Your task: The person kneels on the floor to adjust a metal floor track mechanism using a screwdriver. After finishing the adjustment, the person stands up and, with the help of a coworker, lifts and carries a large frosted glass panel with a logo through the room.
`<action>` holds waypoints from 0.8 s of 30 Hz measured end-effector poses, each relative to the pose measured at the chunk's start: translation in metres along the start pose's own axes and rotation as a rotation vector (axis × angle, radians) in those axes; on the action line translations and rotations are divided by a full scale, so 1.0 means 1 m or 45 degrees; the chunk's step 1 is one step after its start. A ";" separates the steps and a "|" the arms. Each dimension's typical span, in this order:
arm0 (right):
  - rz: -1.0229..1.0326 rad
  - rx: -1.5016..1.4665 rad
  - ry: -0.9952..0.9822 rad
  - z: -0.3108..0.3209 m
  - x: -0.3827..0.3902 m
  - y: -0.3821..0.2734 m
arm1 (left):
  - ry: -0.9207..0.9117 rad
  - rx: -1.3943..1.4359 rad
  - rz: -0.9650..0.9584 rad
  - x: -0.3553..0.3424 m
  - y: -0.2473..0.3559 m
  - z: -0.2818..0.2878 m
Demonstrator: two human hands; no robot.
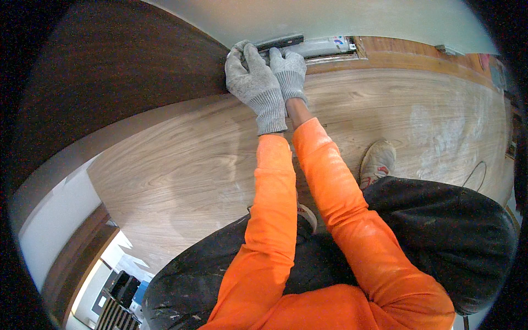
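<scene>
My left hand [250, 82] and my right hand [288, 71], both in grey knit gloves, are side by side at the bottom of a pale glass panel [357, 16], where it meets a dark brown wood panel [126, 66]. Their fingers are bent around the end of a black strip [289, 40]; what exactly each grips is hidden. Just beside them a long silver metal housing [324, 48], with a small coloured sticker, lies in a recess in an orange-brown wood sill [412, 55].
I crouch on a wood-look floor [165, 181] with pale dusty smears to the right, my shoe [377, 159] below the sill. A thin cable loop [478, 170] is by my right knee. A small grey block [448, 49] sits farther along the glass. An opening with dark objects [118, 291] is lower left.
</scene>
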State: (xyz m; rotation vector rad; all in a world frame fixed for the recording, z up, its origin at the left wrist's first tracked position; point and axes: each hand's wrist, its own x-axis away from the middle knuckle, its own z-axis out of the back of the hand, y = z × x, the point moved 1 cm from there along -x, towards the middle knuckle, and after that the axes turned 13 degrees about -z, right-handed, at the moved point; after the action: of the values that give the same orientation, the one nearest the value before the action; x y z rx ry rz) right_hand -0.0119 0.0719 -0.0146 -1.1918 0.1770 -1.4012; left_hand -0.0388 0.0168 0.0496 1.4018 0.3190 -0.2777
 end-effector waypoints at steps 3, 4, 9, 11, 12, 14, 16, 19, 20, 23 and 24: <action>0.000 -0.106 0.034 0.001 0.003 0.002 | -0.037 -0.064 0.009 0.000 0.001 0.002; 0.021 -0.118 0.060 0.001 0.006 0.002 | -0.042 -0.068 -0.002 -0.001 0.002 0.002; -0.041 -0.053 0.040 0.003 0.011 -0.001 | -0.045 -0.067 0.000 -0.002 0.008 0.003; -0.035 -0.032 0.007 0.004 0.007 -0.004 | -0.037 -0.024 0.059 0.000 0.010 0.003; 0.001 -0.016 0.020 0.005 0.007 -0.004 | -0.033 -0.002 0.088 0.000 0.010 0.003; 0.028 0.030 0.033 0.006 0.005 -0.005 | -0.037 -0.038 0.047 0.000 0.009 0.003; 0.027 0.002 0.015 0.006 0.006 -0.004 | -0.040 -0.062 -0.008 -0.002 0.006 0.002; -0.021 -0.054 0.053 0.006 0.011 -0.002 | -0.035 -0.080 -0.085 -0.003 0.002 0.001; -0.031 -0.081 0.078 0.005 0.012 -0.002 | -0.031 -0.086 -0.096 -0.003 0.001 0.002; 0.023 -0.098 0.149 0.005 0.015 -0.003 | -0.022 -0.061 -0.038 -0.002 0.001 0.002; 0.010 -0.075 0.119 0.004 0.014 -0.003 | -0.022 -0.052 -0.016 -0.001 0.002 0.002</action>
State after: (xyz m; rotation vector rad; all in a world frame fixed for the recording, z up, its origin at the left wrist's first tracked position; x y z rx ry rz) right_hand -0.0071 0.0637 -0.0032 -1.1730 0.2897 -1.4540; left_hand -0.0395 0.0149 0.0520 1.3573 0.3181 -0.2922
